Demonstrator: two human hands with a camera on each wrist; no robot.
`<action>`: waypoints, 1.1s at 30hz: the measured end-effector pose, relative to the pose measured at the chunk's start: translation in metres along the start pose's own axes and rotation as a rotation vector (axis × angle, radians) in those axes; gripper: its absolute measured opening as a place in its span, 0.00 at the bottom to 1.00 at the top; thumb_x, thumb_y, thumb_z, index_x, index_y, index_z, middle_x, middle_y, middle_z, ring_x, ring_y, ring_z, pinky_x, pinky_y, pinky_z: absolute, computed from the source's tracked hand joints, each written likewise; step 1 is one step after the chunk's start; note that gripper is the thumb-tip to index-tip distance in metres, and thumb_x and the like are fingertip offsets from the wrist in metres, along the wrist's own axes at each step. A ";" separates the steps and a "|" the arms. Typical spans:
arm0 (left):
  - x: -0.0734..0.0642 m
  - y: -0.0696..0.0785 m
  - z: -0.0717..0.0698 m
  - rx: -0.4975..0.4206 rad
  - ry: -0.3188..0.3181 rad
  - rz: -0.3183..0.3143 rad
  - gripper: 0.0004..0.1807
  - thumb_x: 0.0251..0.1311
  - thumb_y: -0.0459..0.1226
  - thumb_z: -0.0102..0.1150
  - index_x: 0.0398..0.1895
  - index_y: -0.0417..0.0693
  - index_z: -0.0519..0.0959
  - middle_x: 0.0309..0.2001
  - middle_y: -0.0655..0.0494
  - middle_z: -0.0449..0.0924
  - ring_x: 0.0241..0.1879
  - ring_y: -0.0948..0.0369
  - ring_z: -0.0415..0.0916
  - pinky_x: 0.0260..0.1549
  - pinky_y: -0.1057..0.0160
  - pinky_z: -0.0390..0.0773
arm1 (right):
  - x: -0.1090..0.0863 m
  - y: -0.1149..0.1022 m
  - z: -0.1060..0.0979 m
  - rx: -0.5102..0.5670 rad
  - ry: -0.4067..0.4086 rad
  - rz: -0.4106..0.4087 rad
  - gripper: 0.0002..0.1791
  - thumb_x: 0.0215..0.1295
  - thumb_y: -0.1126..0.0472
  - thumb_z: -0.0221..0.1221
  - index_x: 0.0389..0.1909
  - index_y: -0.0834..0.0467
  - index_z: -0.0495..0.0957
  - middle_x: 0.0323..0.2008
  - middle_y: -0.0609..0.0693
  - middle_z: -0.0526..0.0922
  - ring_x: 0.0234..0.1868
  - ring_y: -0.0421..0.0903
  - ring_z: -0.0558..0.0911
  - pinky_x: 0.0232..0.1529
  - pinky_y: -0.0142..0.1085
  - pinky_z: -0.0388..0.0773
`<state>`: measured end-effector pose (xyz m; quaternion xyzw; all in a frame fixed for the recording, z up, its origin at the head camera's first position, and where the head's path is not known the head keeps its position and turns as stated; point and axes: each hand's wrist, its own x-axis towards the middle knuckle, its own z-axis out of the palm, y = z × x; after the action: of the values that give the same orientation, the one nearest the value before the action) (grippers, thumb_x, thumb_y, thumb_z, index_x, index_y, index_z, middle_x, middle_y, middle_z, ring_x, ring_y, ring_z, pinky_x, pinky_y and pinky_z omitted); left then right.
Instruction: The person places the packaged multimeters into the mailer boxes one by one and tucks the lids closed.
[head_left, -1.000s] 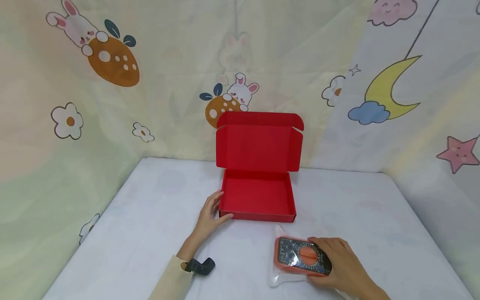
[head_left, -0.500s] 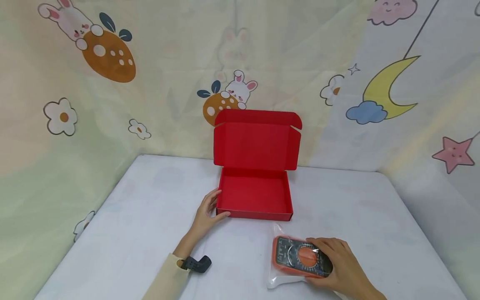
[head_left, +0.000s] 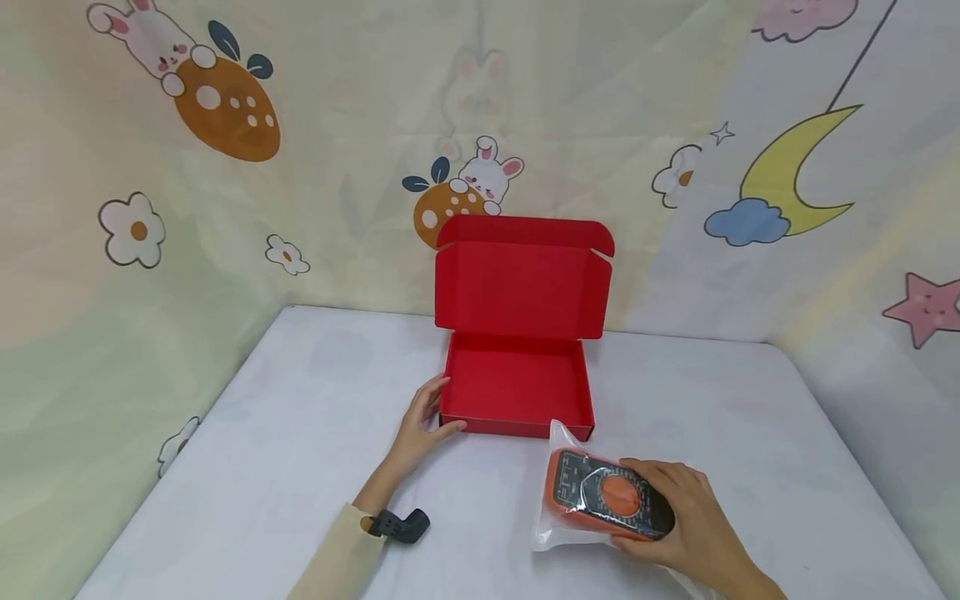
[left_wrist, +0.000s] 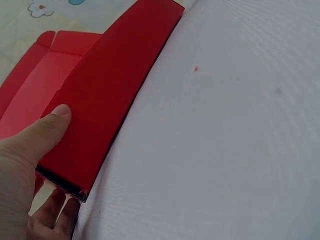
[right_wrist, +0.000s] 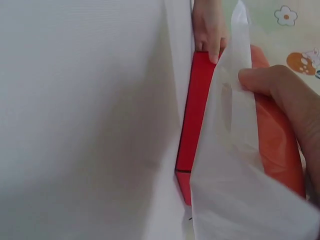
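A red cardboard box (head_left: 517,385) stands with its lid raised and its inside facing up. My left hand (head_left: 418,432) grips its front left corner. In the left wrist view the thumb (left_wrist: 50,127) lies on the front wall while the fingers reach round the left side. My right hand (head_left: 686,521) holds an orange and black multimeter (head_left: 611,493) by its right end, dial up, inside a clear plastic bag (head_left: 551,533). The bag's upper corner overlaps the box's front right corner in the head view. From the right wrist, the bag (right_wrist: 235,165) hides much of the box.
A white cloth covers the table (head_left: 300,433). Behind it hangs a printed curtain (head_left: 352,167) with rabbits, flowers and a moon, close behind the raised lid. A black strap device (head_left: 401,527) sits on the left wrist.
My right hand has raised the bagged multimeter and brought it slightly toward the box, its left end tipped up. The left hand keeps its place at the box corner.
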<state>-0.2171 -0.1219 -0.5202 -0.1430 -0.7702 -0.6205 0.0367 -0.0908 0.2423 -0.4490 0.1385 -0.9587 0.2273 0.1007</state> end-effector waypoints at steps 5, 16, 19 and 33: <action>0.000 0.005 0.003 -0.003 0.002 0.009 0.41 0.54 0.28 0.68 0.71 0.40 0.61 0.73 0.42 0.55 0.71 0.45 0.58 0.65 0.43 0.64 | 0.011 0.002 -0.001 0.040 0.067 -0.039 0.47 0.29 0.41 0.80 0.57 0.49 0.76 0.45 0.48 0.79 0.47 0.45 0.71 0.45 0.52 0.69; 0.001 -0.008 0.005 -0.013 -0.002 0.008 0.40 0.53 0.33 0.71 0.70 0.47 0.65 0.72 0.49 0.59 0.70 0.51 0.62 0.63 0.54 0.69 | 0.034 0.004 -0.003 0.055 0.091 -0.028 0.45 0.32 0.44 0.80 0.58 0.50 0.75 0.45 0.51 0.80 0.45 0.48 0.74 0.44 0.53 0.67; 0.001 -0.006 0.005 -0.014 -0.002 -0.006 0.40 0.53 0.31 0.70 0.70 0.45 0.64 0.73 0.47 0.58 0.70 0.50 0.61 0.64 0.48 0.68 | 0.041 0.003 -0.002 0.074 0.097 -0.028 0.45 0.33 0.45 0.80 0.58 0.50 0.75 0.45 0.52 0.80 0.45 0.49 0.74 0.45 0.52 0.66; 0.002 -0.011 -0.003 -0.020 -0.017 0.025 0.41 0.53 0.35 0.71 0.71 0.50 0.64 0.73 0.51 0.58 0.70 0.50 0.62 0.60 0.67 0.71 | 0.089 -0.007 0.012 0.101 0.014 0.013 0.45 0.38 0.46 0.77 0.60 0.56 0.74 0.48 0.57 0.80 0.48 0.53 0.75 0.50 0.56 0.68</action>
<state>-0.2223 -0.1265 -0.5290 -0.1586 -0.7624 -0.6263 0.0365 -0.1741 0.2111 -0.4340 0.1358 -0.9460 0.2772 0.0990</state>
